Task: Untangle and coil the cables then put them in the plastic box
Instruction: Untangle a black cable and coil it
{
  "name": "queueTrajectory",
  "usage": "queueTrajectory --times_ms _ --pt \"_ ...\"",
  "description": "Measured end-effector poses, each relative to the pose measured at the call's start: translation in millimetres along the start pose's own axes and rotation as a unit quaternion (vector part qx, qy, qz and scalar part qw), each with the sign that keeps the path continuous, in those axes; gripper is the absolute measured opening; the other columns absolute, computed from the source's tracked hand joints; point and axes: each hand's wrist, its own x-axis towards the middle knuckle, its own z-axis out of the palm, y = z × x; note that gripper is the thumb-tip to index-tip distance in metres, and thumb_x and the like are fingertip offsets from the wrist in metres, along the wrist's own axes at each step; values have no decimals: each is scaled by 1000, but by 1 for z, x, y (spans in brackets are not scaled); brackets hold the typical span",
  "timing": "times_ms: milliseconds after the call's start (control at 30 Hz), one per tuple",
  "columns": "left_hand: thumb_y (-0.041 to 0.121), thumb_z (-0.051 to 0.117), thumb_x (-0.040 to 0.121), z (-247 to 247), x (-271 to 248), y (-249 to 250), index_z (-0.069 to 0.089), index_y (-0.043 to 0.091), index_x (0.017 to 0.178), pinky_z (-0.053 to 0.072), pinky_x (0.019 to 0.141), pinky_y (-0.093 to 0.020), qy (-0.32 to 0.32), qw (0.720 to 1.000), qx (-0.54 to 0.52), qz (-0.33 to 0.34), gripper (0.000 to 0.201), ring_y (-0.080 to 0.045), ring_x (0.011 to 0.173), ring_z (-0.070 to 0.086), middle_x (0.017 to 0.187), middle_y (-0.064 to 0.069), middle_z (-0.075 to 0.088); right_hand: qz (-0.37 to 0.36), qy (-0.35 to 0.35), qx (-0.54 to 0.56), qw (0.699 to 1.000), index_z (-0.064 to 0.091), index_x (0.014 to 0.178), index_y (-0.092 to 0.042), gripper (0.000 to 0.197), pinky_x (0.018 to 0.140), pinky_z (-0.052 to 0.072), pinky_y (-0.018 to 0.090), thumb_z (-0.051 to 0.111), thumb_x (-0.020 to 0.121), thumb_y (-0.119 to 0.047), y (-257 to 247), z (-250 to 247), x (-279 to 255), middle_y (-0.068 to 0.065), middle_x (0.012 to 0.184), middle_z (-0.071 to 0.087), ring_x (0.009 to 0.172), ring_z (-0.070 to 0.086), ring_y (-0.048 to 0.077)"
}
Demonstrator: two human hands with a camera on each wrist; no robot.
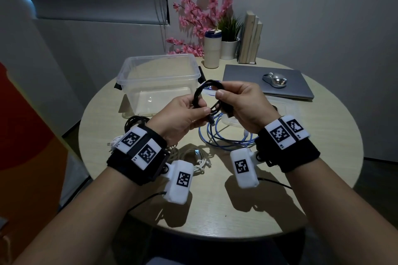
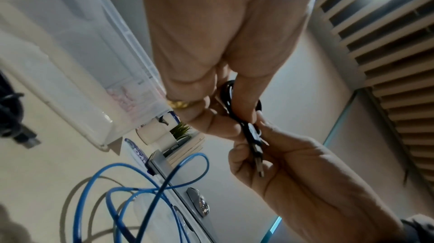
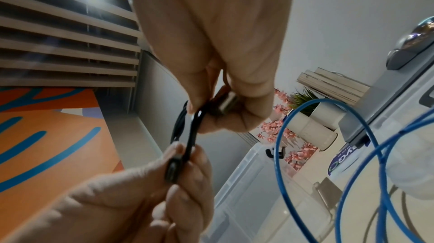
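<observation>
Both hands are raised above the middle of the round pale wooden surface (image 1: 323, 157), close together and clamped on one thin black cable (image 1: 201, 92). The left hand (image 1: 183, 114) pinches the bundled strands between thumb and fingers; the right hand (image 1: 239, 105) pinches the upper arc of the loop and, in the right wrist view, also holds a metal plug (image 3: 226, 103). A second small connector (image 1: 212, 121) dangles below the hands.

This black cable looks nearly done: it is wound into several tight loops, glossy and slim, with only the short tail hanging loose. By my reading, what is left for it is tucking that end in and dropping the coil into the clear plastic box (image 1: 129, 71), which stands open at about eleven o'clock from the hands and seems to hold no cables so far.

Much remains. A blue cable (image 1: 226, 144) sprawls in loose overlapping loops on the surface at six o'clock, directly under the hands. A white cable (image 1: 200, 163) with a USB plug lies in a rough heap at about seven o'clock, near the left wrist. Another dark cable bundle (image 1: 135, 120) sits at nine o'clock, partly hidden by the left wrist band; whether it is properly coiled I cannot tell.
</observation>
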Motion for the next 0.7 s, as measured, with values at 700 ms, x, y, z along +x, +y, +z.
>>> queueTrajectory --times_ms 700 --pt "-2 57 90 7 3 -16 49 15 79 47 53 -17 109 988 -106 31 22 -12 62 63 66 -2 65 -1 -74 -95 993 61 111 -18 41 57 44 14 47 89 14 -12 0 -8 -2 78 62 63 53 5"
